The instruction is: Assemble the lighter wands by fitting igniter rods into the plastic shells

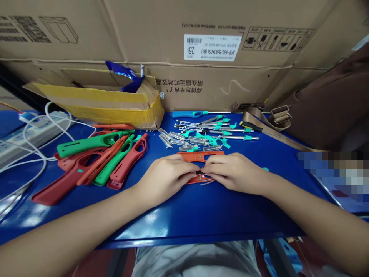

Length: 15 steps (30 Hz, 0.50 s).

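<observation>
My left hand (170, 175) and my right hand (236, 173) meet at the middle of the table, fingers pinched together over an orange lighter shell (198, 179). A thin white wire runs inside this shell, and much of it is hidden under my fingers. Whatever small part lies between the fingertips is too covered to make out. Just behind my hands is another orange shell half (190, 157), lying flat. Beyond it are several clear fuel tanks (197, 141) and several metal lighter tubes (230, 132) with turquoise pieces and white wires.
Red, orange and green lighter shells (86, 148) are piled at the left, beside a power strip (37, 130) with loose white cables. A taped cardboard box (115, 107) stands behind them. Along the back lie a blue lighter (187, 114), a screwdriver (252, 126) and a brown strap (273, 132).
</observation>
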Motion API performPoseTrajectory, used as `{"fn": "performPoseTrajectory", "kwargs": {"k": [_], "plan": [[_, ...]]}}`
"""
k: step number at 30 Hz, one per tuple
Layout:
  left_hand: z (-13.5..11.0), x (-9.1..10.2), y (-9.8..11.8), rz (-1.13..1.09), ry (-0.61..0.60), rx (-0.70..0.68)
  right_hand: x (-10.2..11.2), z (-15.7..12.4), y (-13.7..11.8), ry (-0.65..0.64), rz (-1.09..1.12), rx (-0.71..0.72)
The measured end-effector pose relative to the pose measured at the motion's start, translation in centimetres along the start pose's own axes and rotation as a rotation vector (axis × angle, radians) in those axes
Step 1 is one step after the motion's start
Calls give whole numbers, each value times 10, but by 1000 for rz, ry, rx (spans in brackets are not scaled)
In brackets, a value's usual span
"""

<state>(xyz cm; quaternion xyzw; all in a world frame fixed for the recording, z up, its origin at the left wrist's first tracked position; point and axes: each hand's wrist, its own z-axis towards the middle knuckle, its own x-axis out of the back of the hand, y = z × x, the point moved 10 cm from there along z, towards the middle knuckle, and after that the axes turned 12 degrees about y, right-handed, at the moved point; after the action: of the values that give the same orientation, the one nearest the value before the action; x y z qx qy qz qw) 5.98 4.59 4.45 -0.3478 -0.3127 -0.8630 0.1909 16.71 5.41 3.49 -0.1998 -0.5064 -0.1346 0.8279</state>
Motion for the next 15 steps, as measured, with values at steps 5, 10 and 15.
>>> {"fn": "performPoseTrajectory", "kwargs": {"k": [5, 10, 15], "plan": [[-1, -1, 8, 53, -24, -79, 0, 2, -1, 0, 26, -8], [-4, 0, 12, 113, -30, -129, 32, 6, 13, 163, 73, -91], [-6, -1, 14, 193, -48, -170, 81, -6, 64, 443, -203, -417]]}}
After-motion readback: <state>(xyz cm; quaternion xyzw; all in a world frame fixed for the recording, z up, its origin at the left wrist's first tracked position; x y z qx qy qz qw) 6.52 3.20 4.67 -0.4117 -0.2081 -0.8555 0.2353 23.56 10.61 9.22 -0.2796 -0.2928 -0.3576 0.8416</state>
